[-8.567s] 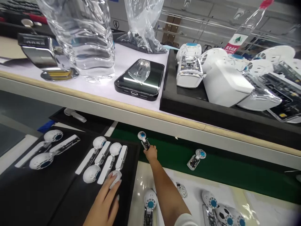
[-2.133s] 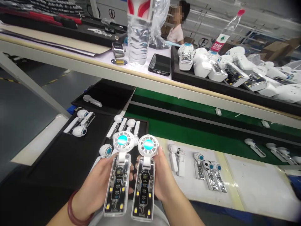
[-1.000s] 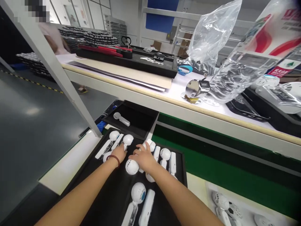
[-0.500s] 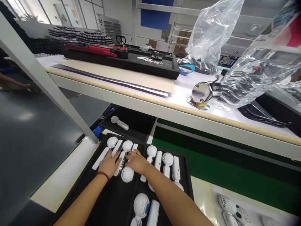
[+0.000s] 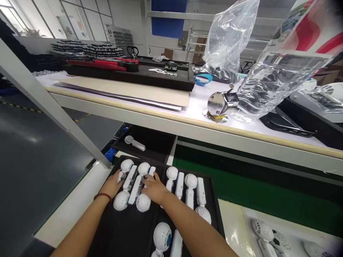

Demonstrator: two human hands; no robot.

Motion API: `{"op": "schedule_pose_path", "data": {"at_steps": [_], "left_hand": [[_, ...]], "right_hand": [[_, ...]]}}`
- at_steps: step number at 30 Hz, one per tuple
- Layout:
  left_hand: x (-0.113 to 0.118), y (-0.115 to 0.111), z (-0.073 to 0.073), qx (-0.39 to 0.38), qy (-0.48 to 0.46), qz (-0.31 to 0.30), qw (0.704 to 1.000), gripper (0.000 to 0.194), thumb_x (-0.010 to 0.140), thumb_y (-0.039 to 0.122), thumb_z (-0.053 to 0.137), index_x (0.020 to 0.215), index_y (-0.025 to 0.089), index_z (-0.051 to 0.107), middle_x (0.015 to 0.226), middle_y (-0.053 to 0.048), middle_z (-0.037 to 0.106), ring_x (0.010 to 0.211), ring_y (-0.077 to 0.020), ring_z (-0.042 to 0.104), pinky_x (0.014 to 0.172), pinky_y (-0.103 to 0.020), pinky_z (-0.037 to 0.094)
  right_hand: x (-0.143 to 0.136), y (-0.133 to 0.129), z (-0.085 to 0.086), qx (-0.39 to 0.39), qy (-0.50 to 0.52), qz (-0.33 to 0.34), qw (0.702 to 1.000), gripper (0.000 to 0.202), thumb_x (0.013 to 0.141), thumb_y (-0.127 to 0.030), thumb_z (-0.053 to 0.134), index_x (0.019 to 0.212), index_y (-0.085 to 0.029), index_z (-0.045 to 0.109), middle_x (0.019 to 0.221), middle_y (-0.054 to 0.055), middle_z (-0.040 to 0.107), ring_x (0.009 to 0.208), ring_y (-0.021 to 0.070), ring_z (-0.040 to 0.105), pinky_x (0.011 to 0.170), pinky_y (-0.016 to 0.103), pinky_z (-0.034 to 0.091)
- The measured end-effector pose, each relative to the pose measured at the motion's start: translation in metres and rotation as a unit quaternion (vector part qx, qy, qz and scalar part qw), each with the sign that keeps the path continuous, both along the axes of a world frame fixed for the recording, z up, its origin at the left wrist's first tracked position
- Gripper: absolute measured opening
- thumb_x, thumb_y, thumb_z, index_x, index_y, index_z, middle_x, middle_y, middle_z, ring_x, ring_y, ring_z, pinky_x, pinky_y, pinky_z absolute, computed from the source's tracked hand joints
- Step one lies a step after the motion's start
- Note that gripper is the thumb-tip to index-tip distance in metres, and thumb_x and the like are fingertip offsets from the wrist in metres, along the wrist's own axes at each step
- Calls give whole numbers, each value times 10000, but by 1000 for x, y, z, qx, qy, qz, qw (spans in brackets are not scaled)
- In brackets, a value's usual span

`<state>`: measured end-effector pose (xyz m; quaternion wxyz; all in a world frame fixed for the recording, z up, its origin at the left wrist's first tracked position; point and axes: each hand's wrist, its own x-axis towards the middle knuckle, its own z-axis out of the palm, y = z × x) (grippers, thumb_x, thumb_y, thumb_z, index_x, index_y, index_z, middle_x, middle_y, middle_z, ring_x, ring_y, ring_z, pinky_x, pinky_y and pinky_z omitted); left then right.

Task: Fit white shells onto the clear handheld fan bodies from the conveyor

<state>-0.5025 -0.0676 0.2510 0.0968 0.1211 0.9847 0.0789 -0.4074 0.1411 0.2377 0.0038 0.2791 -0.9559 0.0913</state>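
White handheld fans with round perforated heads lie in a row in a black divided tray [image 5: 118,232], heads and handles alternating. My left hand [image 5: 111,186] is closed around the handle of the leftmost handheld fan [image 5: 127,165]; the palm hides most of that handle. Beside it lies a second fan [image 5: 121,200] with its head towards me, then a third fan [image 5: 144,169] with its head away. My right hand [image 5: 154,188] has its fingers curled over the handle of the fourth fan [image 5: 143,202] in this compartment, by the divider.
More fans [image 5: 190,181] fill the right compartment. Behind is another black tray [image 5: 158,142] with one fan. Above runs a shelf [image 5: 198,96] bearing a tape dispenser [image 5: 218,103], a water bottle [image 5: 268,82] and a plastic bag [image 5: 230,39]. A slanted metal post [image 5: 53,100] stands left.
My left hand has moved left from the second fan to the leftmost one, uncovering the second fan's head. My right hand stays on its fan. The camera view has shifted slightly.
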Motion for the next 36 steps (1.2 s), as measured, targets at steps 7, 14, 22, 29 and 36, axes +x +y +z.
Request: {"op": "schedule_pose_path", "data": {"at_steps": [7,14,22,29,36], "left_hand": [[-1,-7,-5,-20,28,23,999,473,870,246,380,1311,99,297,1074,-135,569,954,-205,560,868,-368,423],[26,21,11,-65,64,-35,995,373,683,447,521,855,149,667,1342,-141,364,1285,-352,182,1014,-515,212],[17,21,9,-97,60,-17,993,397,703,431,481,862,125,678,1333,-133,389,1276,-354,186,995,-576,197],[43,35,14,-104,140,-44,984,454,799,424,399,1130,158,561,1378,-123,323,1315,-312,100,1032,-521,134],[53,62,2,-121,147,-15,982,393,702,416,510,897,109,657,1344,-156,360,1282,-379,137,971,-597,185]], "right_hand": [[0,-1,-1,2,6,-1,1000,173,870,-211,452,906,-232,620,1162,60,482,1189,289,307,968,598,253],[-1,-1,-5,-3,10,-3,1000,187,878,-223,436,915,-226,619,1178,65,479,1186,293,302,967,602,241],[-4,-6,-4,-6,12,-2,1000,219,891,-234,409,932,-233,624,1138,65,494,1169,284,312,969,613,221],[4,-11,7,-23,17,-16,999,267,910,-246,358,1013,-259,605,1219,61,462,1214,274,279,1017,556,197],[123,74,16,-162,89,-301,935,433,793,-99,399,1167,-297,488,1279,33,399,1245,232,252,1013,461,284]]}}
